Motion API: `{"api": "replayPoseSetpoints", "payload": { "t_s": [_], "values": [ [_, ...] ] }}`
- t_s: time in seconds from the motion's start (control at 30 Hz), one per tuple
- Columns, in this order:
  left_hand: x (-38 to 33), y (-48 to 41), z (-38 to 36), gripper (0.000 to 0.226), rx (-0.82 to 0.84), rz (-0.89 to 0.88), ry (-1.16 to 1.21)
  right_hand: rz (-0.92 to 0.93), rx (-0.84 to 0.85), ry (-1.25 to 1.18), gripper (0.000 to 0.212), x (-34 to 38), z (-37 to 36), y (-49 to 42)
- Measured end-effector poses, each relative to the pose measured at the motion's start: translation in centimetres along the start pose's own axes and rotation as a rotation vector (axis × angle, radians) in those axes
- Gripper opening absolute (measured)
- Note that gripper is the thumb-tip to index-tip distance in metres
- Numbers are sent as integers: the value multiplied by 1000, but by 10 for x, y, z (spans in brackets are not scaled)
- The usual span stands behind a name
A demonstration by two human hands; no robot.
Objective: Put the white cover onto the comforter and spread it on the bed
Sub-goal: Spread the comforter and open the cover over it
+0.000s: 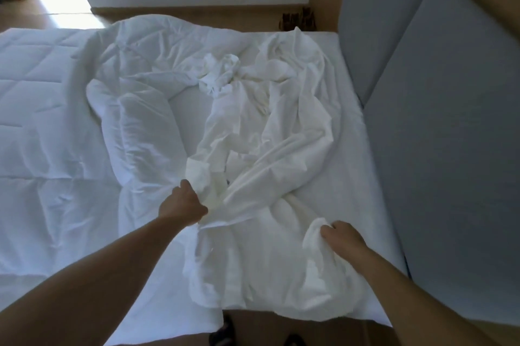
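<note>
- The white cover [270,131] is lying crumpled and twisted across the right half of the bed [371,193]. It is running from the far edge to the near one, with a knotted bunch near its far end.
- The comforter [42,98] is lying on the left half. It is flat and quilted at the left, and its right side is rolling up into a puffy fold that is touching the cover.
- The left hand [183,203] is gripping a bunch of the cover where the two cloths are meeting. Its fingers are curling into the cloth and mostly hiding there, with only the thumb showing on top.
- The right hand [342,237] is pinching a gathered tuft of the cover near the bed's near right corner, its fingers [327,233] pressing together round it.
- The cover is not yet going over the comforter. By my judgement the person is hunting for its opening or its corners.
- Both cloths are white and overlapping, so the left hand may be catching comforter along with cover, and a pull would then be dragging both.
- The twist in the cover's middle could be tightening if the hands are pulling apart, which would be burying the opening deeper.
- The cover's near edge is hanging over the side of the bed, so a hard tug toward the person could be sliding it off.
- Grabbing the wrong layer would be sending the cover on inside out or skewed.
</note>
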State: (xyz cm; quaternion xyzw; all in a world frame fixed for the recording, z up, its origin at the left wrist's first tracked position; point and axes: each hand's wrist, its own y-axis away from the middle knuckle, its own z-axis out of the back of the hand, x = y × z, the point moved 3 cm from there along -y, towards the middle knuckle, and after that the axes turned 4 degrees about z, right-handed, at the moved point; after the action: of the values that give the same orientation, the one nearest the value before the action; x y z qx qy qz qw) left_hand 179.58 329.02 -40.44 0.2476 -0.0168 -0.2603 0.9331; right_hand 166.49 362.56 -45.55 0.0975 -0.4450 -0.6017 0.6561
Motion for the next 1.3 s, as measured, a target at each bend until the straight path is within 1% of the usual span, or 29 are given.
{"api": "replayPoseSetpoints", "payload": {
  "t_s": [0.07, 0.1, 0.13, 0.2, 0.27, 0.33, 0.43, 0.53, 0.6, 0.67, 0.73, 0.77, 0.8, 0.83, 0.87, 0.93, 1.0, 1.1, 1.17, 1.23, 1.3],
  "values": [
    [-9, -10, -4, 98, -72, -74, -60, 11, 29, 89, 42, 1, -6, -11],
    [-18, -14, -7, 106, -76, -135, -97, 9, 47, 117, 48, 4, -9, -16],
    [-27, -17, -11, 108, -55, -205, -124, 7, 55, 132, 54, 7, -12, -22],
    [-50, -21, -20, 101, 49, -333, -134, 16, 42, 117, 58, 17, -18, -33],
    [-71, -27, -30, 91, 163, -442, -136, 36, 11, 95, 55, 26, -21, -47],
    [-88, -33, -39, 83, 250, -501, -171, 59, -15, 96, 53, 35, -23, -63],
    [-114, -48, -51, 74, 301, -495, -253, 72, -40, 98, 53, 41, -28, -92],
    [-143, -70, -56, 60, 282, -457, -386, 47, -47, 81, 55, 42, -36, -127],
    [-162, -86, -55, 55, 225, -415, -416, 52, -60, 63, 52, 44, -43, -149],
    [-181, -101, -54, 56, 96, -394, -461, 81, -51, 4, 48, 47, -53, -164],
    [-200, -115, -58, 63, -30, -434, -513, 105, 27, -115, 46, 47, -64, -171],
    [-207, -122, -61, 67, -38, -437, -491, 117, 79, -146, 41, 48, -64, -173],
    [-213, -129, -64, 70, -5, -407, -445, 134, 107, -152, 32, 48, -61, -177],
    [-214, -137, -67, 68, 45, -359, -399, 139, 92, -146, 21, 48, -53, -181],
    [-212, -142, -71, 62, 88, -322, -378, 146, 45, -161, 15, 47, -40, -184],
    [-206, -149, -76, 41, 120, -319, -361, 152, -80, -186, 29, 48, -6, -185],
    [-203, -150, -71, 31, 93, -328, -316, 139, -215, -232, 28, 47, 35, -178],
    [-196, -146, -47, 26, 46, -324, -225, 95, -458, -400, 22, 41, 99, -160],
    [-181, -144, -24, 24, -6, -306, -201, 86, -636, -544, 29, 40, 139, -140],
    [-155, -144, -2, 28, -35, -252, -182, 112, -791, -679, 27, 43, 167, -113],
    [-124, -143, 15, 34, -55, -177, -139, 162, -952, -747, 24, 47, 181, -84]
  ]
}}
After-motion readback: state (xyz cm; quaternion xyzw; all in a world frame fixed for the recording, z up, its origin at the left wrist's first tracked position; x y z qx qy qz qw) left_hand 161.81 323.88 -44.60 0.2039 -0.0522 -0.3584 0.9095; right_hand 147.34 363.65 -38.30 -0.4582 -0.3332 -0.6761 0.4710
